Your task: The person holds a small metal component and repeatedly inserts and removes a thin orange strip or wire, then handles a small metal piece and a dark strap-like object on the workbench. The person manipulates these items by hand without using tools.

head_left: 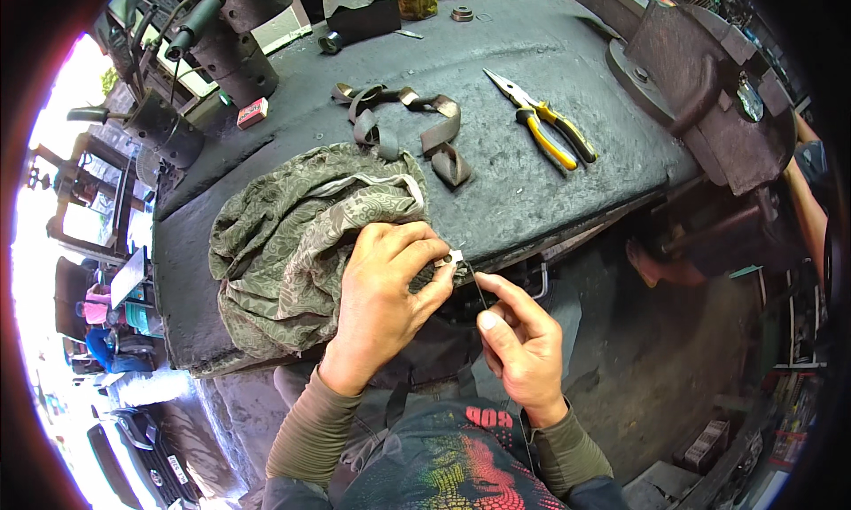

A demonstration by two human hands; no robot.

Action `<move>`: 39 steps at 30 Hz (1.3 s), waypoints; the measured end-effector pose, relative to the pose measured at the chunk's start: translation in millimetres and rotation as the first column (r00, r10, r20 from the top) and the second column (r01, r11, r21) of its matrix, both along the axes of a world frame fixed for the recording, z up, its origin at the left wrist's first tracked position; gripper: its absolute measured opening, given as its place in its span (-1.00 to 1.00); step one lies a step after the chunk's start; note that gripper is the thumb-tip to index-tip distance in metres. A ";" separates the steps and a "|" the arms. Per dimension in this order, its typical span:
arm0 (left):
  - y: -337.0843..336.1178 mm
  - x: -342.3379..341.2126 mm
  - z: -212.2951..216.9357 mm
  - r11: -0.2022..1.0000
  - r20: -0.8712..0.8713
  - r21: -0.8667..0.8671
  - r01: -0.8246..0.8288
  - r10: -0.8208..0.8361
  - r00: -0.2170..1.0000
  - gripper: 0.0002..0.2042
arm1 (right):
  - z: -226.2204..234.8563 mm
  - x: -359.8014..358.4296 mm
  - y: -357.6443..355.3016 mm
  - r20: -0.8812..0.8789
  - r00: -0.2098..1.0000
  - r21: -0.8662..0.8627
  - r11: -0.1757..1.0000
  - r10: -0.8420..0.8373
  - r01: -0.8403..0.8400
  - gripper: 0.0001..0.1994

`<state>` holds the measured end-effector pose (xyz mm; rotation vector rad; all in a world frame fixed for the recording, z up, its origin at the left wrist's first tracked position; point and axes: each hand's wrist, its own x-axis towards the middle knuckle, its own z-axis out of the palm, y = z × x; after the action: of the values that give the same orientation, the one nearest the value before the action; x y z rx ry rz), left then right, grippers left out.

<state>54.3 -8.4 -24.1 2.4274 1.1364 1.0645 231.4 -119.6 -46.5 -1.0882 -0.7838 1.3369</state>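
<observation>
My left hand (386, 293) pinches a small pale metal piece (454, 258) between thumb and fingertips at the front edge of the dark workbench (550, 129). My right hand (519, 341) is just below and to the right, its thumb and forefinger closed on a thin dark wire (480, 290) that runs up toward the small piece. A crumpled green patterned cloth (292, 235) lies on the bench under and to the left of my left hand.
Yellow-handled pliers (542, 120) lie on the bench to the right. A twisted brown strap (417, 124) lies behind the cloth. Heavy dark machine parts (709, 84) stand at the far right, black cylinders (235, 40) at the far left, and a small red box (253, 113).
</observation>
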 end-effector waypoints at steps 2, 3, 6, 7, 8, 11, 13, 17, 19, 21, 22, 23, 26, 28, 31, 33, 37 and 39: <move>-1.0 1.0 0.5 0.999 0.005 -0.035 -0.024 0.024 1.000 -0.80 | -0.4 -6.8 7.1 0.056 0.998 0.040 0.999 -0.021 0.019 -0.54; -1.8 1.6 0.4 0.999 0.009 -0.025 -0.025 0.026 1.000 -0.80 | -1.5 -9.7 9.6 0.037 0.998 0.037 0.998 -0.042 0.041 -0.56; -3.9 3.1 -0.8 0.999 0.024 0.001 -0.037 0.037 0.999 -0.79 | -8.8 -17.0 16.4 0.145 0.982 0.126 0.987 -0.118 0.100 -0.61; -4.1 3.8 -1.8 0.999 0.026 0.019 -0.038 0.038 0.999 -0.78 | -11.5 -17.6 17.4 0.182 0.974 0.141 0.984 -0.132 0.107 -0.63; -4.0 4.4 -2.8 0.999 0.028 0.036 -0.040 0.039 0.999 -0.78 | -14.3 -18.4 18.1 0.219 0.964 0.155 0.981 -0.147 0.115 -0.65; -5.2 5.9 -4.9 0.998 0.017 0.033 -0.060 0.059 0.998 -0.77 | -19.9 -20.7 18.8 0.287 0.940 0.205 0.970 -0.186 0.129 -0.66; -5.2 6.4 -6.0 0.997 0.028 0.049 -0.062 0.060 0.998 -0.76 | -20.6 -22.9 17.8 0.274 0.939 0.203 0.967 -0.209 0.156 -0.66; -6.5 6.1 -7.3 0.992 0.027 0.089 -0.091 0.089 0.996 -0.74 | -17.8 -26.1 16.3 0.265 0.936 0.177 0.966 -0.232 0.189 -0.67; -7.3 5.5 -7.6 0.993 0.030 0.072 -0.093 0.091 0.995 -0.74 | -16.2 -25.6 17.4 0.274 0.924 0.279 0.942 -0.266 0.189 -0.68; -7.1 5.5 -8.1 0.993 0.029 0.069 -0.093 0.091 0.995 -0.74 | -15.7 -24.2 20.9 0.328 0.916 0.224 0.961 -0.232 0.163 -0.68; -6.6 5.5 -8.3 0.993 0.029 0.074 -0.092 0.091 0.995 -0.74 | -15.9 -23.2 23.4 0.330 0.917 0.208 0.965 -0.222 0.158 -0.68; -6.1 5.8 -8.6 0.993 0.025 0.072 -0.096 0.095 0.995 -0.74 | -14.9 -22.3 23.9 0.318 0.930 0.128 0.980 -0.183 0.150 -0.68; -5.7 4.8 -7.7 0.994 0.030 0.074 -0.084 0.082 0.996 -0.74 | -11.2 -21.5 23.5 0.334 0.917 0.224 0.963 -0.218 0.147 -0.68; -6.8 4.7 -6.6 0.996 0.051 0.049 -0.073 0.071 0.996 -0.74 | -7.9 -21.5 21.7 0.235 0.948 0.238 0.959 -0.213 0.157 -0.75; -6.1 4.1 -6.1 0.996 0.037 0.056 -0.069 0.067 0.997 -0.75 | -7.9 -21.7 25.3 0.255 0.955 0.059 0.988 -0.153 0.142 -0.83; -5.6 3.6 -6.3 0.996 0.029 0.062 -0.069 0.068 0.997 -0.74 | -8.0 -22.0 26.2 0.280 0.945 0.140 0.981 -0.169 0.135 -0.83; -5.6 2.6 -6.2 0.997 0.040 0.047 -0.057 0.055 0.998 -0.73 | -7.6 -22.8 25.2 0.275 0.938 0.194 0.968 -0.210 0.160 -0.84; -5.1 2.4 -6.4 0.997 0.015 0.058 -0.059 0.058 0.998 -0.74 | -8.1 -22.6 26.4 0.256 0.953 0.129 0.983 -0.159 0.129 -0.82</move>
<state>56.8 -13.4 -30.5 2.4412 1.1953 1.1452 208.8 -93.2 -54.7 -1.2266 -0.9449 1.0237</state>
